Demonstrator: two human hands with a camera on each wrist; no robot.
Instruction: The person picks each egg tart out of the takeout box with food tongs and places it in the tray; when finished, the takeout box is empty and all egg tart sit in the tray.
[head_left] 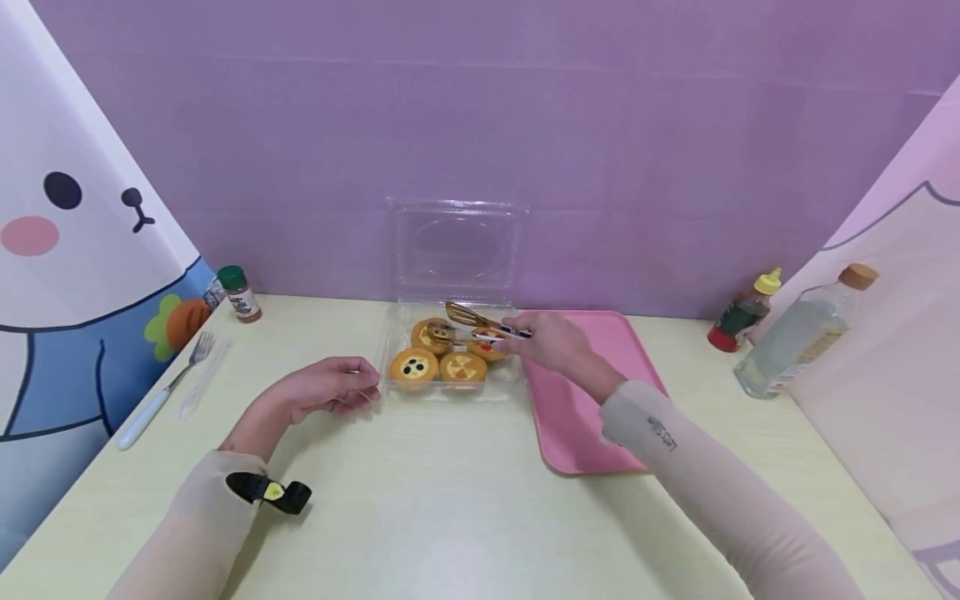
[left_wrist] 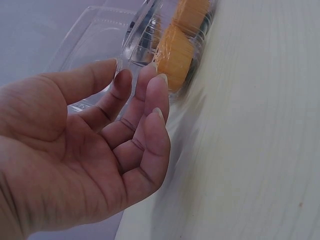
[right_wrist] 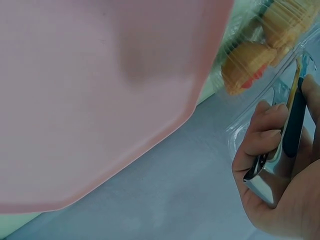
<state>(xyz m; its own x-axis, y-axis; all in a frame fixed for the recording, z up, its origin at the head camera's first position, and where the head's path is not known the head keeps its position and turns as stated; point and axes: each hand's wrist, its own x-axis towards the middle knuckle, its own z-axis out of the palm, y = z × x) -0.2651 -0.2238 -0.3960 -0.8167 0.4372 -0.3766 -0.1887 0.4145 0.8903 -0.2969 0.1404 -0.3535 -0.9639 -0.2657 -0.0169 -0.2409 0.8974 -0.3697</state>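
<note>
A clear plastic clamshell box (head_left: pixel 506 390) stands with its lid (head_left: pixel 456 250) raised and several round tarts (head_left: pixel 462 367) inside. At its left edge, my left hand (head_left: pixel 330 390) pinches the rim between thumb and index finger; the other fingers curl loosely below it, beside the tarts (left_wrist: pixel 175 55) in the left wrist view. My right hand (head_left: pixel 553 337) grips metal tongs (right_wrist: pixel 292 127) with dark handle panels. The tongs' golden-looking head reaches over the box, at the back tarts. A tart with red topping (head_left: pixel 487 343) lies partly under the tongs.
Right of the box lies a pink tray (head_left: pixel 592 417), under my right forearm. A sauce bottle with a yellow cap (head_left: pixel 742 312) and a large clear bottle (head_left: pixel 802 333) stand at the far right. At left are a green-capped spice jar (head_left: pixel 242 296) and a fork (head_left: pixel 165 392).
</note>
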